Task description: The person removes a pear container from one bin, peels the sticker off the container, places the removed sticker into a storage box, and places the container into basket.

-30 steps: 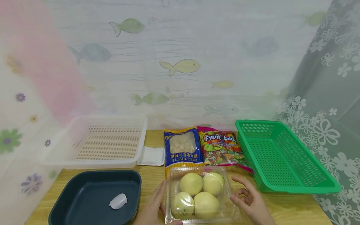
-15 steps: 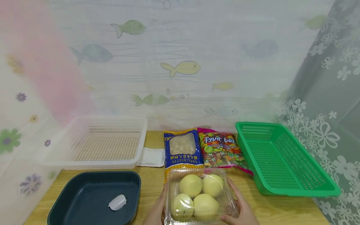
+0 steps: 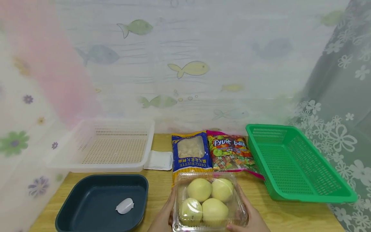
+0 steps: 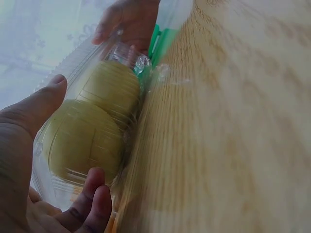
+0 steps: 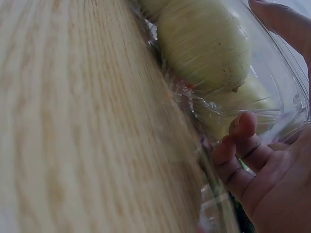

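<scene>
A clear plastic fruit box (image 3: 235, 201) holding several pale yellow, pear-like fruits (image 3: 215, 211) is at the front middle of the table. My left hand (image 3: 164, 215) grips its left side. In the left wrist view that hand's thumb (image 4: 52, 94) is at the upper edge and the fingertips (image 4: 96, 182) curl in low at the side. From the right, my right hand (image 3: 251, 216) holds the opposite side, thumb near the front edge. The right wrist view shows its fingers (image 5: 243, 127) curled against the lower side. Whether the box touches the table cannot be told.
Behind the box lie a blue orecchiette bag (image 3: 192, 161), a candy bag (image 3: 230, 151) and a small white packet (image 3: 158, 160). A green basket (image 3: 295, 167) stands right, a white basket (image 3: 99, 167) back left. A dark blue basin (image 3: 95, 206) holds a white, oval piece (image 3: 125, 206).
My right hand, apart from the box's right side a second ago, has closed in and grips it. My left hand stays at the left side. The camera view has shifted slightly.
</scene>
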Motion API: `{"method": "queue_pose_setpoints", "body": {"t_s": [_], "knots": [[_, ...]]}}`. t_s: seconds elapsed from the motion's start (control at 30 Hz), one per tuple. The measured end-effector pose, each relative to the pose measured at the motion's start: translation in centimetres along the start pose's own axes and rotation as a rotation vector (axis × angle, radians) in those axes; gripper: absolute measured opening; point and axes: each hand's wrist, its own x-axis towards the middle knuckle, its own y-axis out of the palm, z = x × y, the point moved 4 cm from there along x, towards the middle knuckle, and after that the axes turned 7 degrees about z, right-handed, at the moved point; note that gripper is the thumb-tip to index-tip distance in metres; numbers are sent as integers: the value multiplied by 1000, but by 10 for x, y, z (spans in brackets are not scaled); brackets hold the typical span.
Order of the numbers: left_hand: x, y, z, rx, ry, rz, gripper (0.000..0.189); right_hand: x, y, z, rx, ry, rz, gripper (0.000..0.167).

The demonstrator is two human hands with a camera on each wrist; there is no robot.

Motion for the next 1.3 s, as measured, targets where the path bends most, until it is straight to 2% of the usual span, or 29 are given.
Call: {"method": "queue_pose_setpoints", "body": {"t_s": [0.13,0.37,0.57,0.67,0.77,0.83,0.9,1.07,1.3], "knots": [[2,1,-5,-40,2,-4,131,1,0,3,18,36,0,129],[1,-2,-3,10,7,-25,133,2,0,1,24,72,-21,127],[0,-2,-3,-45,-70,0,138,0,-1,1,-73,75,-69,126],[1,-1,-3,-74,-84,10,139,1,-3,1,-76,68,-71,125],[2,1,-5,-66,-32,8,137,1,-4,0,-83,68,-80,124],[2,2,-7,-23,8,-10,130,0,-4,0,-108,63,-90,124],[1,3,-8,29,21,-28,122,-1,-4,0,-153,54,-97,123],[0,5,-7,65,-5,-32,120,-1,-4,-4,-264,22,-123,122],[1,2,-6,10,-9,-17,121,2,-7,-16,-221,-47,-142,121]]}}
